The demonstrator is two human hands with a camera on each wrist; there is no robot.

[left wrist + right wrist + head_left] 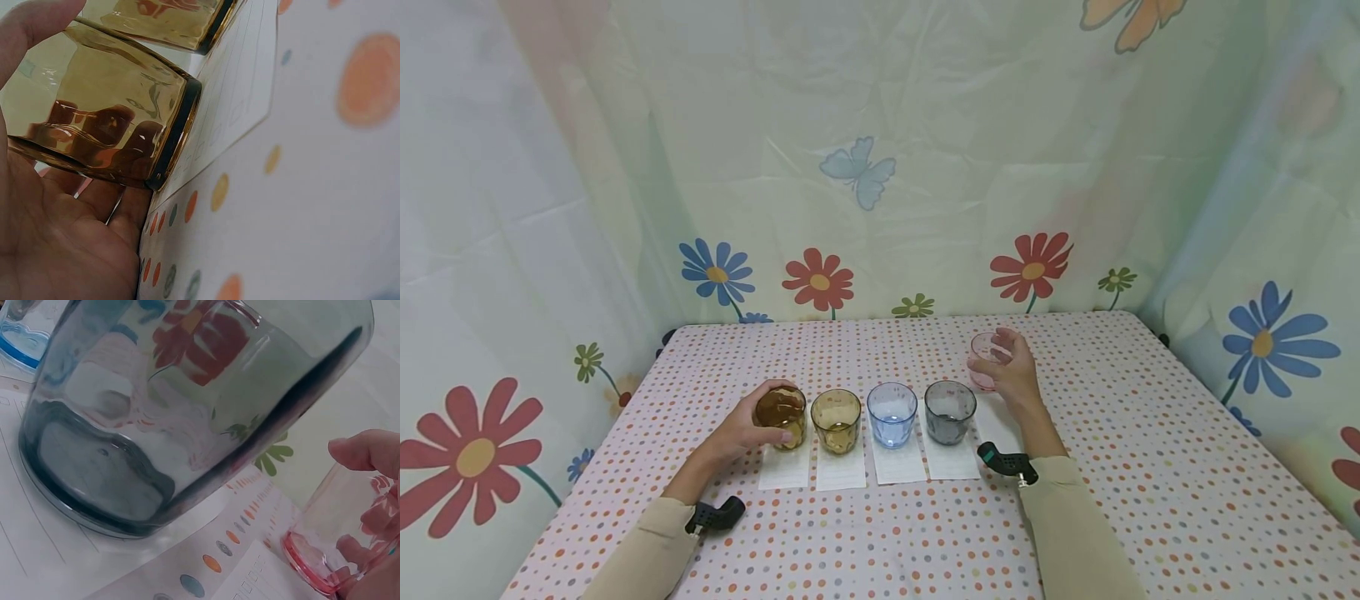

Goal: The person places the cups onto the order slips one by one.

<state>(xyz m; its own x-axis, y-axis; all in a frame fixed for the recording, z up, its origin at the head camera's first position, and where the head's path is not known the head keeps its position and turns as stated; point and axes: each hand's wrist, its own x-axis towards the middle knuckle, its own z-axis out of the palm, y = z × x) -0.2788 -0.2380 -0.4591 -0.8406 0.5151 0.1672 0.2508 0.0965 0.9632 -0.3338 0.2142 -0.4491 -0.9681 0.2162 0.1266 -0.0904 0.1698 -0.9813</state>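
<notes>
My left hand (739, 430) grips a brown amber glass (784, 410) at the left end of a row, thumb on its near side and fingers behind it. In the left wrist view that glass (106, 106) has its base close over a lined paper sheet. Farther back on the right, my right hand (1018, 377) holds a clear pink glass (982, 348) by its side. The right wrist view shows the pink glass (312, 540) between thumb and fingers, its base near the edge of a paper sheet (256, 575).
Between the hands stand a yellowish glass (837, 417), a blue glass (892, 412) and a grey glass (951, 410), each on a white paper sheet (841, 477). A dotted cloth (880, 533) covers the table. Flowered curtains (925, 208) hang behind and at both sides.
</notes>
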